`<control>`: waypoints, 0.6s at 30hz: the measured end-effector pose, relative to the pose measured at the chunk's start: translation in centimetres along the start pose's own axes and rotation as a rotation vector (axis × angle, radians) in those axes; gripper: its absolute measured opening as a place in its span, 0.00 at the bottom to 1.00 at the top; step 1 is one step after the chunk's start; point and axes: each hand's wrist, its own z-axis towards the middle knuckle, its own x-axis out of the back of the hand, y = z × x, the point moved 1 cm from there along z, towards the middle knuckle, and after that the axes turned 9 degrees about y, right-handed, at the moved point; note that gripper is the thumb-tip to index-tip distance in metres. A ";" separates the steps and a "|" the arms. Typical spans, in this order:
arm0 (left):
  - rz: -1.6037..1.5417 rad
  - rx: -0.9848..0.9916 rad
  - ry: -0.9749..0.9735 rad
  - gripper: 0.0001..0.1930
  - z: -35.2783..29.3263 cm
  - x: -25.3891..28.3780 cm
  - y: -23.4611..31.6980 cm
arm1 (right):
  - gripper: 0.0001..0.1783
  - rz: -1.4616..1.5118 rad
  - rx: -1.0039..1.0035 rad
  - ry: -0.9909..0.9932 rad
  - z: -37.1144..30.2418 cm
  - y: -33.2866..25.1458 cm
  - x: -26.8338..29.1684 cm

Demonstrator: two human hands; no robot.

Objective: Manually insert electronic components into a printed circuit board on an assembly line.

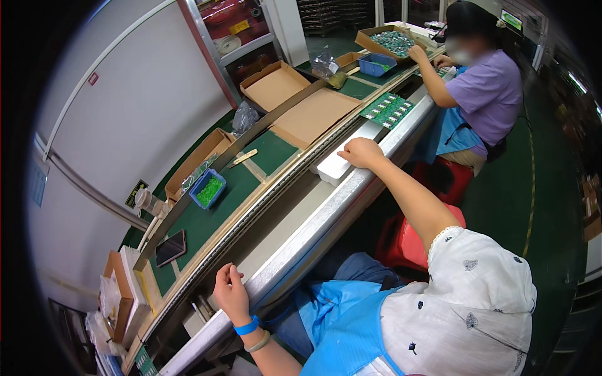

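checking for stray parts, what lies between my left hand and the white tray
Only bare grey channel surface lies between your left hand and the white tray, in the head view.

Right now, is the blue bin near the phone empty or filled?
Not empty: small green pieces spread across the inside of the blue bin. How deep they go, I cannot tell from this view.

tray (pixel 333 167) lies left of circuit board (pixel 387 111)
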 end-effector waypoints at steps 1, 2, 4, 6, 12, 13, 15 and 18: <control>0.003 0.007 0.008 0.11 -0.1 0.0 0.1 | 0.24 -0.008 -0.012 -0.012 0.0 0.1 0.1; 0.008 -0.007 0.009 0.11 -0.1 0.1 0.1 | 0.24 -0.015 -0.023 -0.024 -0.1 0.1 0.2; 0.014 -0.016 0.014 0.10 -0.2 0.0 0.3 | 0.24 -0.008 -0.028 -0.031 -0.2 0.2 0.3; 0.035 -0.023 0.013 0.10 -0.4 -0.4 0.8 | 0.24 -0.025 -0.037 -0.024 -0.3 0.6 0.6; 0.068 -0.027 0.060 0.10 -0.1 -0.8 -0.1 | 0.24 -0.002 0.011 -0.007 1.2 0.7 -0.5; 0.074 -0.064 0.079 0.10 -0.2 -0.1 -0.9 | 0.25 -0.034 0.051 -0.004 1.9 0.1 -1.6; 0.070 -0.060 0.085 0.09 0.0 0.5 -2.4 | 0.29 -0.072 0.129 0.064 2.7 0.7 -3.9; 0.082 -0.233 0.107 0.07 0.1 -0.7 -0.4 | 0.32 0.012 0.325 0.165 2.6 6.0 -4.3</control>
